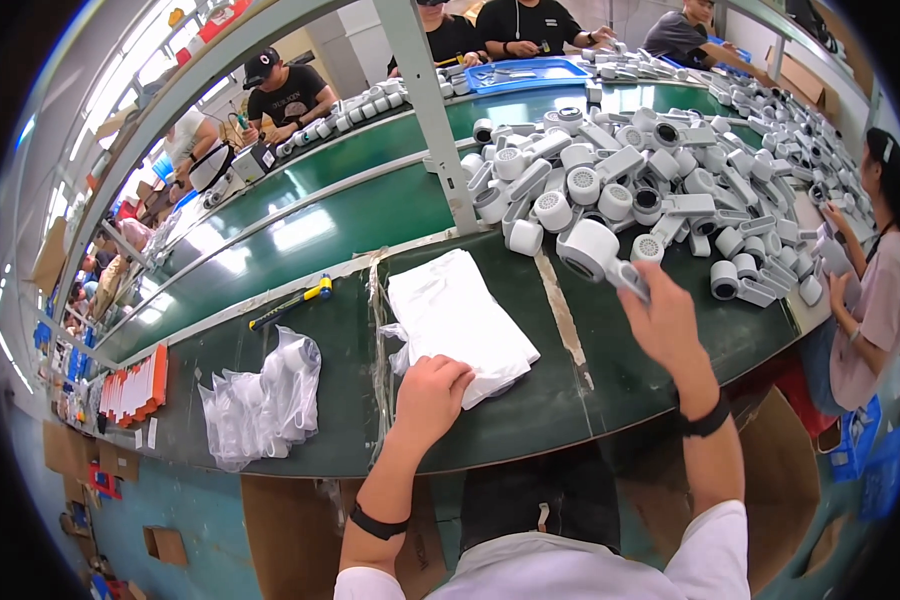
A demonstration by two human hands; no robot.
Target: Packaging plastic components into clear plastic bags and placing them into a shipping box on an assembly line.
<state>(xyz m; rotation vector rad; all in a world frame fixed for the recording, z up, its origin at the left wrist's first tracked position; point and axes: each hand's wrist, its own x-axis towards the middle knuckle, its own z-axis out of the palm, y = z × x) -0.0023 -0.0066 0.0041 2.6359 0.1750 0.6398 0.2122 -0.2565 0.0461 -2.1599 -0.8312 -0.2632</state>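
My right hand [667,318] grips the handle of a white hair-dryer-shaped device [592,250], held just above the green belt in front of a big heap of the same white devices [660,180]. My left hand [432,395] rests with curled fingers on the near edge of a stack of white bags [455,315] lying flat on the belt. A black band sits on each of my wrists.
A pile of clear plastic bags [260,400] lies at the left. A yellow-handled tool [292,300] lies beyond it. A grey metal post [430,110] rises behind the stack. Other people work across the belt and one stands at the right [875,300]. Cardboard boxes [780,480] stand under the table.
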